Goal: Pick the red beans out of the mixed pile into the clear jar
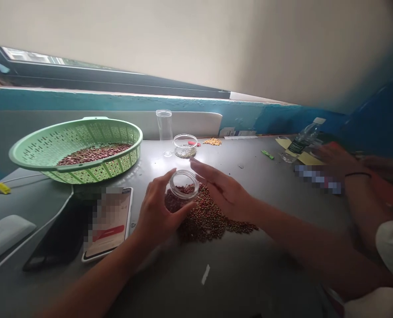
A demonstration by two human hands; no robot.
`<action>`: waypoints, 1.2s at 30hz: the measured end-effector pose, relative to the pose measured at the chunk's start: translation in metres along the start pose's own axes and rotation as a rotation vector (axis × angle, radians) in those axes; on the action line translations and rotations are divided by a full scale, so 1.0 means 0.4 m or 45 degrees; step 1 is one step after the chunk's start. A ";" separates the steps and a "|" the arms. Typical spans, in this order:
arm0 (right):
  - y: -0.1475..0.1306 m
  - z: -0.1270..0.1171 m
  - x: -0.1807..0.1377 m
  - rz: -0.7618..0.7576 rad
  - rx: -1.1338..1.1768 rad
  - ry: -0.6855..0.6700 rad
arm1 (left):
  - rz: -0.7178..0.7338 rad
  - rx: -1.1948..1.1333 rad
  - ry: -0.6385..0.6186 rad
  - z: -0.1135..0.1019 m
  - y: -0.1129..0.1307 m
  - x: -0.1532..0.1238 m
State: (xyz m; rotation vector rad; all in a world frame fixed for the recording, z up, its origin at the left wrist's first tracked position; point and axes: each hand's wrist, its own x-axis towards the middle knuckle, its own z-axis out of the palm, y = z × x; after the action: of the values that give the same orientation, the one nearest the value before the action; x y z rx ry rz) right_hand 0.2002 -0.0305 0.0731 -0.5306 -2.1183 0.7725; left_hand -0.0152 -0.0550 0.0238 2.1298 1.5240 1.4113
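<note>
My left hand is wrapped round a small clear jar that is tilted and partly filled with dark red beans. The jar rests at the edge of a pile of red beans on the grey table. My right hand lies over the pile beside the jar's mouth, fingers stretched out and flat, holding nothing.
A green perforated basket with red beans sits at the back left. Two phones lie left of my left hand. A tall clear tube, a glass bowl, yellow kernels and a plastic bottle stand behind. Another person's arm reaches in at the right.
</note>
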 end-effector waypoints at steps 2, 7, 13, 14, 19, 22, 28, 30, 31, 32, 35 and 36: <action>0.028 -0.011 -0.018 0.055 0.055 0.021 | -0.065 -0.024 0.067 -0.002 -0.007 0.010; 0.076 -0.035 -0.053 0.141 -0.131 -0.398 | -0.243 -0.180 0.178 -0.009 -0.021 0.035; 0.098 -0.053 -0.042 0.206 -0.024 -0.455 | -0.365 -0.475 0.150 -0.011 -0.008 0.041; 0.104 -0.060 -0.037 0.237 0.008 -0.409 | -0.386 -0.508 0.141 -0.012 -0.001 0.042; 0.132 -0.101 -0.024 0.356 -0.070 -0.323 | -0.483 -0.643 0.027 -0.020 0.032 0.048; 0.135 -0.107 -0.026 0.377 -0.147 -0.332 | -0.511 -0.715 0.004 -0.021 0.031 0.046; 0.072 -0.061 -0.017 0.279 -0.103 -0.736 | -0.561 -0.786 0.111 -0.013 -0.013 0.025; 0.052 -0.037 -0.015 0.219 -0.098 -0.848 | -0.574 -0.764 0.147 -0.013 -0.022 0.013; 0.047 -0.025 -0.015 0.199 -0.107 -0.867 | -0.579 -0.751 0.152 -0.014 -0.024 0.006; 0.046 -0.014 -0.016 0.184 -0.124 -0.865 | -0.582 -0.736 0.149 -0.015 -0.024 -0.001; 0.060 0.014 -0.023 0.158 -0.166 -0.828 | -0.548 -0.675 0.105 -0.021 -0.021 -0.022; 0.066 0.020 -0.027 0.153 -0.168 -0.817 | -0.521 -0.652 0.080 -0.023 -0.018 -0.028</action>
State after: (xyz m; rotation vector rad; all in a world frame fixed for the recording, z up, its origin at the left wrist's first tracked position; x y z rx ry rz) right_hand 0.2030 -0.0205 0.0453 -0.5296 -2.7622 0.9676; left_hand -0.0273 -0.0639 0.0179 1.4000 1.3297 1.5144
